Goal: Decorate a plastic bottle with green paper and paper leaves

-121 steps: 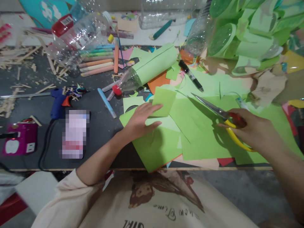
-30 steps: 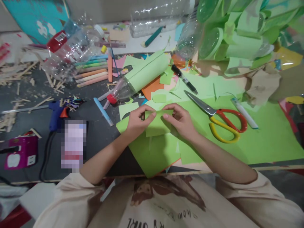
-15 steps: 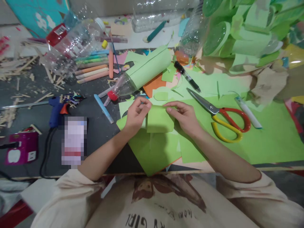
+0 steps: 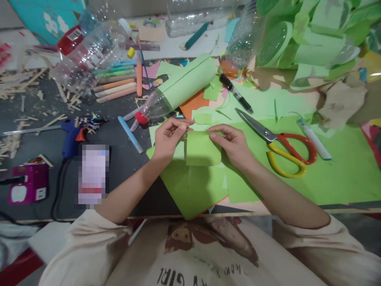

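Note:
Both hands are at a small green paper piece [image 4: 204, 149] in the middle of the view. My right hand [image 4: 232, 143] pinches its upper right edge between thumb and fingers. My left hand [image 4: 169, 139] is closed at its upper left corner, thumb against fingers. Under them lie larger green paper sheets [image 4: 205, 190]. A small rounded green cutout [image 4: 203, 118] rests just beyond the fingers. To the right of my right hand lie scissors [image 4: 269, 137] with one red and one yellow handle, blades pointing away to the left.
A paper-wrapped bottle [image 4: 190, 85], a black marker [image 4: 236, 94] and a white-and-teal pen [image 4: 314, 139] lie around the hands. At left are a blue glue gun [image 4: 70, 137], a phone [image 4: 93, 174] and a purple box [image 4: 28, 182]. Clear bottles [image 4: 95, 55] stand behind.
The scissors, held in my right hand at first, now lie on the paper. My right hand came over to the small paper. It looked folded a second ago and is flatter now.

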The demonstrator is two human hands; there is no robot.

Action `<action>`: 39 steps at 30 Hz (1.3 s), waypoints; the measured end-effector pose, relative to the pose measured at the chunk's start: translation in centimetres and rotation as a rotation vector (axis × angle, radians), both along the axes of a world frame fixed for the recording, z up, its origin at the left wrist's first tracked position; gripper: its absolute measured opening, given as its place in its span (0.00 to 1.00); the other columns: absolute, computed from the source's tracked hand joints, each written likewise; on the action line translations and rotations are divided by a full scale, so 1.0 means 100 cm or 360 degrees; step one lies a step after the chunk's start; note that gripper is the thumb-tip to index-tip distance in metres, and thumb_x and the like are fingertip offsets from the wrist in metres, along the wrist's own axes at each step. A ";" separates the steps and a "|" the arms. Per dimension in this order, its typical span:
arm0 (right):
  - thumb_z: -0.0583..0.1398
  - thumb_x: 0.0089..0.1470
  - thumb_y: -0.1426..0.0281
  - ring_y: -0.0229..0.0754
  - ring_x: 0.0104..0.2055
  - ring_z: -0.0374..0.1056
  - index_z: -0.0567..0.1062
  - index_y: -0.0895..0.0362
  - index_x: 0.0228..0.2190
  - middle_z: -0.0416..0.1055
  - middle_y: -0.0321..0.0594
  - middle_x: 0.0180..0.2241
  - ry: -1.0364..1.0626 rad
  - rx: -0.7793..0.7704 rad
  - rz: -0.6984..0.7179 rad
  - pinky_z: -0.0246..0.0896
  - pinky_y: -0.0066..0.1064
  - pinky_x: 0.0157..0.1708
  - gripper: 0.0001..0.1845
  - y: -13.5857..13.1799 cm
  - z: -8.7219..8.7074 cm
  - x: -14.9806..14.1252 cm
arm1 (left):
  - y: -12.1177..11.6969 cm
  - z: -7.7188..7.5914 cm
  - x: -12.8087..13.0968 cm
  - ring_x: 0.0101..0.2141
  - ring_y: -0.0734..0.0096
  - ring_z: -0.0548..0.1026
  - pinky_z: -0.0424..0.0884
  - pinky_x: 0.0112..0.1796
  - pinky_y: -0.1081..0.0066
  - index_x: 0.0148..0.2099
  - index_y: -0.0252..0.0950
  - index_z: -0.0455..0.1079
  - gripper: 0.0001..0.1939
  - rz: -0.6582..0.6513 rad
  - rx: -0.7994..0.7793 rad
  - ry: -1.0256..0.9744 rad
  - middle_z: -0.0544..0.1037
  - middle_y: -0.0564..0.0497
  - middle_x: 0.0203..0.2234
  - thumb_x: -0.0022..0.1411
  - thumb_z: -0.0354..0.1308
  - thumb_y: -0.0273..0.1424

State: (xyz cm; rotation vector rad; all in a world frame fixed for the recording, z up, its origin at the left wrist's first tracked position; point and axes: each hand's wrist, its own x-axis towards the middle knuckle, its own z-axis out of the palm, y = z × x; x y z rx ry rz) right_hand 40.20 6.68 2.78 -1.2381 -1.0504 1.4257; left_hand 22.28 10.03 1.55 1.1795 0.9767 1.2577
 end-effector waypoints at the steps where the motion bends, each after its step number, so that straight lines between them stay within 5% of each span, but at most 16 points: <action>1: 0.68 0.45 0.59 0.36 0.25 0.68 0.79 0.53 0.29 0.76 0.33 0.27 -0.0013 0.0015 0.0003 0.65 0.29 0.25 0.12 0.000 -0.001 0.000 | 0.000 0.000 0.000 0.29 0.75 0.79 0.71 0.29 0.76 0.29 0.37 0.72 0.16 0.0012 0.0001 -0.0010 0.83 0.51 0.32 0.54 0.66 0.44; 14: 0.68 0.45 0.59 0.36 0.26 0.69 0.79 0.53 0.30 0.76 0.33 0.28 -0.0021 0.0004 0.0034 0.66 0.29 0.27 0.11 0.001 -0.001 0.002 | 0.003 -0.004 -0.001 0.28 0.75 0.78 0.71 0.28 0.75 0.26 0.37 0.70 0.16 0.0092 0.0039 -0.0058 0.81 0.52 0.28 0.54 0.67 0.43; 18: 0.68 0.44 0.60 0.35 0.25 0.66 0.80 0.53 0.29 0.76 0.33 0.27 -0.0051 0.0032 -0.0013 0.63 0.28 0.26 0.11 0.001 0.000 0.001 | 0.001 -0.004 -0.001 0.34 0.73 0.78 0.71 0.32 0.73 0.38 0.38 0.73 0.18 -0.0001 0.0073 0.0017 0.80 0.49 0.38 0.60 0.58 0.48; 24: 0.68 0.45 0.62 0.34 0.23 0.63 0.82 0.53 0.29 0.78 0.35 0.27 -0.0198 0.0104 -0.0013 0.59 0.29 0.24 0.09 0.000 0.002 0.000 | -0.008 0.005 -0.001 0.25 0.76 0.71 0.65 0.27 0.74 0.37 0.38 0.74 0.12 -0.0218 0.0259 0.0617 0.78 0.53 0.29 0.58 0.62 0.42; 29: 0.66 0.46 0.69 0.40 0.36 0.73 0.84 0.48 0.30 0.82 0.34 0.34 -0.0118 0.0120 0.0013 0.67 0.34 0.39 0.07 0.001 0.003 0.001 | -0.008 0.008 -0.002 0.28 0.74 0.75 0.69 0.29 0.73 0.34 0.40 0.77 0.05 -0.0139 0.0252 0.0494 0.81 0.53 0.29 0.59 0.61 0.34; 32: 0.64 0.46 0.70 0.41 0.36 0.73 0.84 0.47 0.31 0.82 0.33 0.35 -0.0108 0.0083 0.0031 0.68 0.36 0.40 0.10 0.000 0.003 0.003 | -0.007 0.008 -0.003 0.31 0.71 0.78 0.73 0.34 0.71 0.32 0.41 0.79 0.06 -0.0124 0.0227 0.0384 0.82 0.53 0.28 0.58 0.61 0.30; 36: 0.63 0.49 0.65 0.38 0.27 0.68 0.84 0.48 0.33 0.79 0.34 0.26 -0.0079 0.0048 0.0033 0.66 0.34 0.30 0.10 -0.001 0.003 0.004 | -0.009 0.010 -0.003 0.32 0.69 0.79 0.75 0.37 0.70 0.31 0.42 0.80 0.07 -0.0109 0.0184 0.0412 0.83 0.52 0.28 0.57 0.60 0.28; 39: 0.66 0.47 0.56 0.40 0.32 0.71 0.84 0.50 0.30 0.80 0.37 0.30 -0.0096 0.0062 -0.0004 0.67 0.34 0.34 0.13 0.000 0.005 0.003 | -0.011 0.013 -0.002 0.32 0.68 0.80 0.76 0.38 0.69 0.31 0.42 0.80 0.08 -0.0190 0.0157 0.0462 0.83 0.52 0.29 0.56 0.60 0.28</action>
